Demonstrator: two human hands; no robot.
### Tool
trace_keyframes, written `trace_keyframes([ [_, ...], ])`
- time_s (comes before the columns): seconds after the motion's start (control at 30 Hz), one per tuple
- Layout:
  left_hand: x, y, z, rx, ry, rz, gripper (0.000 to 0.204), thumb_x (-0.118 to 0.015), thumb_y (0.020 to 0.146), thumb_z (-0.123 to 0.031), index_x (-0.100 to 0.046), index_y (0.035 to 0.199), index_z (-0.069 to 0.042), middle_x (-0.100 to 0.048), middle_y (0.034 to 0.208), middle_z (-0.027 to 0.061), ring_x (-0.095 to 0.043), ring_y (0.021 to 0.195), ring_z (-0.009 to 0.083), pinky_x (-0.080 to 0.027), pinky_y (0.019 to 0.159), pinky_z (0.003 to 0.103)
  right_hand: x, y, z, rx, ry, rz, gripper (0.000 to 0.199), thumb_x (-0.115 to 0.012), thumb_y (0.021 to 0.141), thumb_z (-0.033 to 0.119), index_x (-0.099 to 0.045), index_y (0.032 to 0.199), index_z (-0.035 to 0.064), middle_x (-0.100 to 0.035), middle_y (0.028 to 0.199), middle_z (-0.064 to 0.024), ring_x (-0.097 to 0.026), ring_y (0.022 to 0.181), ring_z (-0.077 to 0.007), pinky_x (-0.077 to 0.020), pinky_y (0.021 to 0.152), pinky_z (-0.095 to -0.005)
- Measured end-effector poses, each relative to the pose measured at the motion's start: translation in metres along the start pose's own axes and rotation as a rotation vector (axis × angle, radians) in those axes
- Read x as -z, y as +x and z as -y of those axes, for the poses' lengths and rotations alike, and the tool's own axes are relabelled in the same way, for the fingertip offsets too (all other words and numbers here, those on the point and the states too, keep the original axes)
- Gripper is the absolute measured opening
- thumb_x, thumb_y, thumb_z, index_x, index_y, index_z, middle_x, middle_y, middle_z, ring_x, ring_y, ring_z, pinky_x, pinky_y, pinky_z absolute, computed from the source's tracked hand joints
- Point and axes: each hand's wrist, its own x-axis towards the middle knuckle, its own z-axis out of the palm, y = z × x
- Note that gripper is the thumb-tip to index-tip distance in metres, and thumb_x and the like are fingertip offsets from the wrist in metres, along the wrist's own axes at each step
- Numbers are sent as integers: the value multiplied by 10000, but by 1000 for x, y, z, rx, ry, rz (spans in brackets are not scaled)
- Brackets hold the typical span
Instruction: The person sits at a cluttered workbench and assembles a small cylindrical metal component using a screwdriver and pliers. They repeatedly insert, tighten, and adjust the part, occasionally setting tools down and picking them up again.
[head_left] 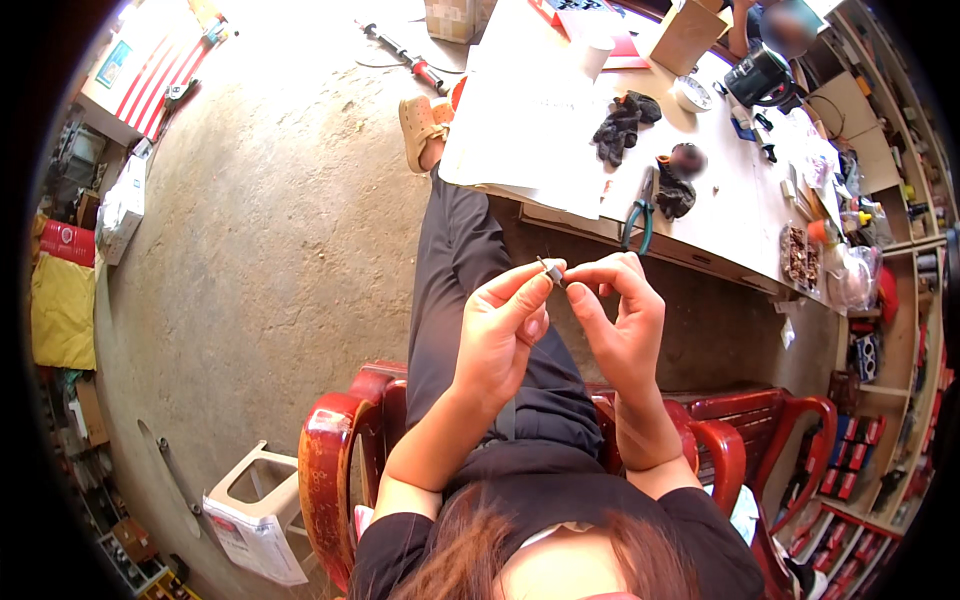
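Above my lap, my left hand pinches a small grey block between thumb and forefinger. A thin, wire-like end sticks up from the block. My right hand is level with it on the right, with thumb and forefinger closed around the block's dark, thin near end. The exact kind of this little part is too small to make out. Just beyond my right hand, pliers with teal handles lie at the table's edge. Two dark gloves lie farther back on the table, apart from my hands.
The white table bears a tape roll, a black jug and a tray of small brown parts. Another person is at its far right. Red wooden armchairs surround me; a plastic stool stands at left.
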Motion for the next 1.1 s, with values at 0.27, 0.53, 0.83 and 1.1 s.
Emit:
trace_keyframes([
  [0.27, -2, -1, 2, -44, 60, -39, 221, -663, 875, -85, -663, 1072, 16, -612, 776, -10, -389, 553, 27, -310, 514, 188, -1, 2, -3, -23, 44, 25, 52, -654, 736, 22, -642, 782, 43, -558, 709, -13, -439, 703, -139, -368, 639, -268],
  [0.53, 3, 1, 6, -140, 121, -32, 193, -696, 844, -50, -682, 1033, -14, -670, 957, 24, -463, 618, 19, -363, 524, 167, -7, 0, -2, 45, -40, -6, 67, -611, 723, 9, -559, 755, 38, -511, 716, -40, -435, 699, -182, -376, 640, -292],
  [0.83, -1, 0, 7, -457, 608, -7, 171, -689, 807, 36, -684, 978, 18, -645, 1052, 54, -476, 635, 19, -388, 547, 157, -3, -1, -2, -44, 88, -1, 55, -581, 762, 11, -542, 798, 25, -476, 732, -33, -424, 695, -147, -373, 636, -273],
  [1.1, -3, -4, 4, -391, 578, 40, 181, -667, 842, 5, -676, 1023, 18, -649, 1018, 44, -492, 635, 26, -400, 542, 165, 0, 2, -3, -308, 539, 15, 37, -504, 917, 46, -533, 922, 24, -463, 819, 58, -376, 694, -1, -326, 614, -154],
])
